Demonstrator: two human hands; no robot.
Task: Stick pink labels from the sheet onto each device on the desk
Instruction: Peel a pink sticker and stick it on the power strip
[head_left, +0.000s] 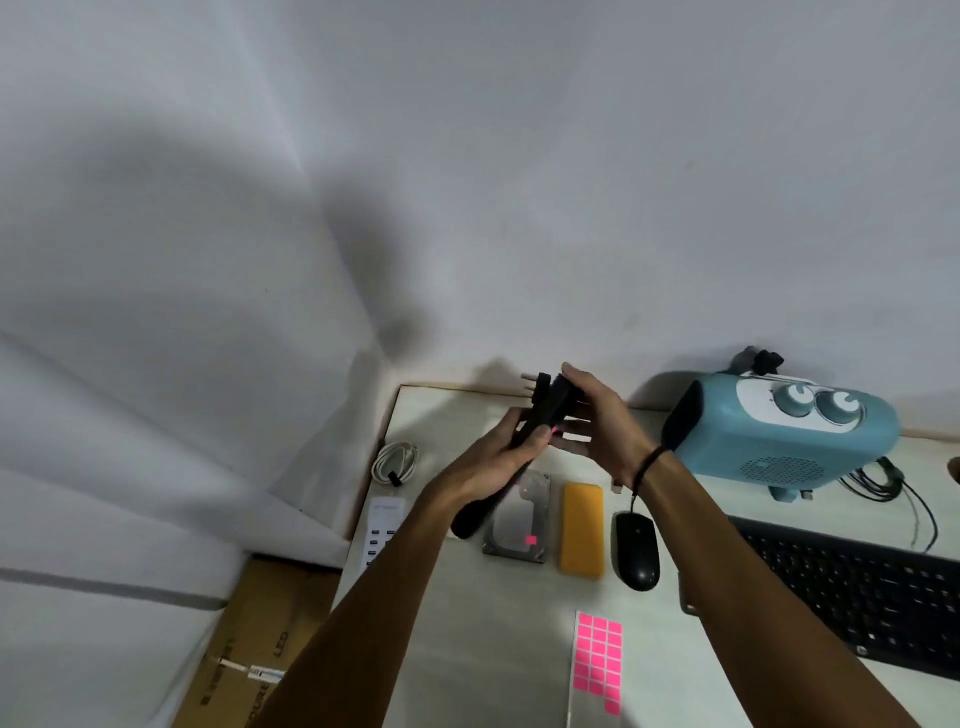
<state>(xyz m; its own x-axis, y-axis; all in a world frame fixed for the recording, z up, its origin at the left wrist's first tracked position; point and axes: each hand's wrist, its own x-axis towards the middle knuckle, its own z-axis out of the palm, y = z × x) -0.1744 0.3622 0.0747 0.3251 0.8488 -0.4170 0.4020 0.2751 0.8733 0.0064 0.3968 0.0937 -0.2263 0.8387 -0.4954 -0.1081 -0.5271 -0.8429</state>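
Observation:
My left hand (511, 449) grips a long black device (543, 410) and holds it raised over the back of the desk; its lower end (470, 519) shows under my wrist. My right hand (592, 415) holds the device's top end, and a small pink label (555, 429) sits between my fingertips against the device. The sheet of pink labels (597, 662) lies at the desk's front. On the desk lie a hard drive (511, 530) carrying a pink label (530, 540), a yellow power bank (583, 527) and a black mouse (637, 551).
A white multi-port charger (382, 525) and a coiled white cable (395, 460) lie at the desk's left edge. A blue heater (779, 431) with two knobs stands at the back right, with a black keyboard (862, 587) in front. A cardboard box (254, 639) sits below left.

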